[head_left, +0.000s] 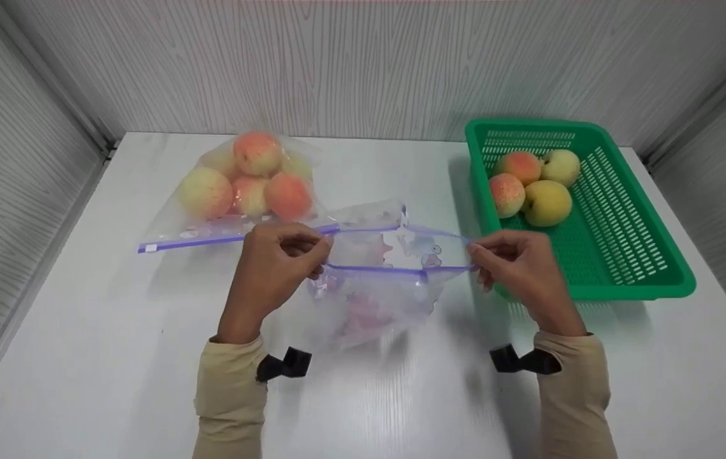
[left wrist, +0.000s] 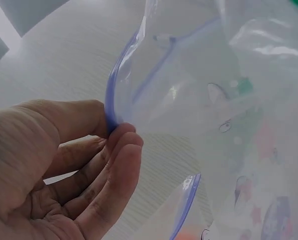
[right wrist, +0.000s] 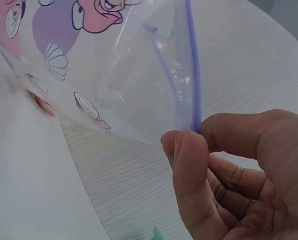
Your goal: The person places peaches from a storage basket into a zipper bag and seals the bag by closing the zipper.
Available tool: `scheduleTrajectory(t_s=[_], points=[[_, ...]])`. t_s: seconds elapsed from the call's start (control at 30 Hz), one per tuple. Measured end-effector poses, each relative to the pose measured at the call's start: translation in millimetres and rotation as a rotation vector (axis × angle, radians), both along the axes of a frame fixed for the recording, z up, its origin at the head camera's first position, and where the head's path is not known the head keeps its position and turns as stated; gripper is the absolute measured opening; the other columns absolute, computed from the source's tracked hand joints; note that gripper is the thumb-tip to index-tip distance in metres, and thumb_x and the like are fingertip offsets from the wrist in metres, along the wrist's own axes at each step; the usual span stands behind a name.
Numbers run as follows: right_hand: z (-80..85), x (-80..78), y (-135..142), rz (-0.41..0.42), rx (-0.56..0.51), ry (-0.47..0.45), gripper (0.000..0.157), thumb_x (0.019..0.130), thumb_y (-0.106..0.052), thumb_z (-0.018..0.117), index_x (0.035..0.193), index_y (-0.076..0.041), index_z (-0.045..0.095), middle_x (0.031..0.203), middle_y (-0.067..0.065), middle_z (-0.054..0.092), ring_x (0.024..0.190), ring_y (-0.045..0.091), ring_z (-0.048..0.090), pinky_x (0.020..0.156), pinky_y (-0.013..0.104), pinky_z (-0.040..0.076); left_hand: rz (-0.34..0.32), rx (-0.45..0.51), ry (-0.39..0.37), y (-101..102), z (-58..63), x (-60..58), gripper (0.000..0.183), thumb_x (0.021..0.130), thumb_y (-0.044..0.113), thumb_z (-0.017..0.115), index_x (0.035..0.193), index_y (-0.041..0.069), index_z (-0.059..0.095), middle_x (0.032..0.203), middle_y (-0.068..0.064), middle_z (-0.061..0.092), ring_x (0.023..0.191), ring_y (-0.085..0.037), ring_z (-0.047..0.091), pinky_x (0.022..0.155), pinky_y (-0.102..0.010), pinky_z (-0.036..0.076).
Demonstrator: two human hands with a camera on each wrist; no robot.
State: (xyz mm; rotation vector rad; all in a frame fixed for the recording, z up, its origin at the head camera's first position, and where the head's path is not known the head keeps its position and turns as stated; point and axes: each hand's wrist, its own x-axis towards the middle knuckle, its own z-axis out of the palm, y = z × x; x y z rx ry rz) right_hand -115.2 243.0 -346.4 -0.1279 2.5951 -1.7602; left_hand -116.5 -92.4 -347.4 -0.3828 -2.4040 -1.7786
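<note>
Between the two hands a clear zip bag (head_left: 369, 306) with purple seal strips and cartoon prints is stretched with its mouth spread apart. My left hand (head_left: 280, 261) pinches the left end of the mouth between thumb and fingers; the left wrist view shows the purple strip (left wrist: 111, 95) in that pinch. At the right end, my right hand (head_left: 519, 261) pinches the other corner, where the strip (right wrist: 195, 75) runs into the fingertips. No fruit can be made out inside this bag. Behind the left hand lies another zip bag (head_left: 171, 220) filled with several peaches (head_left: 257, 153).
A green plastic basket (head_left: 656, 255) stands at the right, close beside the right hand, with several peaches (head_left: 547, 203) gathered in its left part. The white table (head_left: 114, 357) meets a wood-grain panel (head_left: 363, 70) at the back. A white slider (head_left: 151, 248) sits on the filled bag's strip.
</note>
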Motion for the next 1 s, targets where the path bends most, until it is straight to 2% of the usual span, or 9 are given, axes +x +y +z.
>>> scheduleTrajectory(t_s=[0.17,0.33,0.43,0.53,0.6,0.7,0.83,0.93,1.0], points=[[1.9,-2.1,-1.0,0.097,0.040,0.004,0.016,0.097,-0.014,0.070,0.099,0.002,0.073,0.078,0.016,0.067,0.060,0.023,0.061,0.055,0.031,0.060,-0.078,0.036,-0.037,10.9,2.3,2.4,0.011,0.093,0.012,0.074,0.085,0.006,0.079,0.072,-0.007,0.071,0.061,-0.021,0.068,0.063,-0.033,0.063],[14.6,-7.6,0.8,0.153,0.137,-0.008,0.023,0.100,-0.022,0.067,0.110,-0.001,0.072,0.089,0.014,0.070,0.069,0.025,0.064,0.057,0.030,0.059,-0.070,0.072,-0.022,17.2,-0.6,0.4,0.009,0.092,0.011,0.074,0.086,0.007,0.079,0.072,-0.006,0.070,0.062,-0.021,0.069,0.064,-0.034,0.063],[34.8,-17.0,16.0,0.117,0.210,0.040,0.034,0.101,-0.030,0.065,0.119,-0.002,0.069,0.097,0.012,0.070,0.073,0.024,0.064,0.055,0.028,0.057,-0.059,0.075,-0.004,21.0,-3.4,-0.1,0.009,0.092,0.010,0.074,0.086,0.007,0.080,0.072,-0.006,0.071,0.061,-0.019,0.069,0.064,-0.033,0.063],[56.9,-35.4,40.1,0.008,0.273,0.086,0.042,0.101,-0.035,0.064,0.126,-0.002,0.065,0.103,0.011,0.068,0.073,0.017,0.064,0.054,0.025,0.056,-0.057,0.073,-0.002,24.3,-4.7,0.3,0.009,0.093,0.010,0.074,0.088,0.007,0.080,0.073,-0.005,0.071,0.061,-0.018,0.069,0.064,-0.031,0.063],[67.1,-51.0,57.2,-0.049,0.320,0.068,0.049,0.100,-0.037,0.064,0.131,0.000,0.061,0.108,0.014,0.065,0.073,0.012,0.064,0.055,0.023,0.056,-0.055,0.075,-0.006,25.7,-4.6,0.5,0.009,0.093,0.011,0.073,0.090,0.007,0.081,0.075,-0.004,0.071,0.062,-0.018,0.070,0.064,-0.031,0.063],[71.3,-74.5,80.8,-0.077,0.424,-0.023,0.060,0.100,-0.041,0.062,0.140,0.004,0.052,0.122,0.024,0.061,0.074,0.008,0.065,0.061,0.021,0.057,-0.061,0.082,-0.012,27.4,-4.1,0.7,0.010,0.094,0.011,0.073,0.091,0.006,0.081,0.076,-0.004,0.072,0.063,-0.018,0.070,0.065,-0.031,0.063],[59.9,-98.9,103.0,-0.014,0.599,-0.154,0.067,0.103,-0.034,0.056,0.147,0.014,0.037,0.138,0.040,0.047,0.103,0.037,0.066,0.087,0.043,0.059,-0.070,0.102,-0.007,29.3,-3.4,-0.6,0.010,0.094,0.011,0.073,0.092,0.004,0.080,0.077,-0.005,0.073,0.063,-0.019,0.071,0.065,-0.032,0.063],[46.1,-109.8,112.8,0.069,0.736,-0.198,0.064,0.104,-0.023,0.052,0.146,0.019,0.031,0.142,0.046,0.037,0.126,0.056,0.045,0.104,0.065,0.043,-0.080,0.121,-0.010,31.1,-3.6,-1.1,0.010,0.094,0.011,0.073,0.093,0.003,0.080,0.078,-0.006,0.073,0.064,-0.019,0.071,0.065,-0.031,0.064],[37.4,-113.1,117.8,0.129,0.814,-0.195,0.057,0.103,-0.016,0.050,0.143,0.021,0.034,0.138,0.046,0.040,0.126,0.058,0.042,0.105,0.068,0.039,-0.089,0.132,-0.019,32.5,-3.8,-1.0,0.010,0.094,0.010,0.073,0.094,0.003,0.080,0.079,-0.006,0.073,0.064,-0.019,0.071,0.065,-0.032,0.064]])
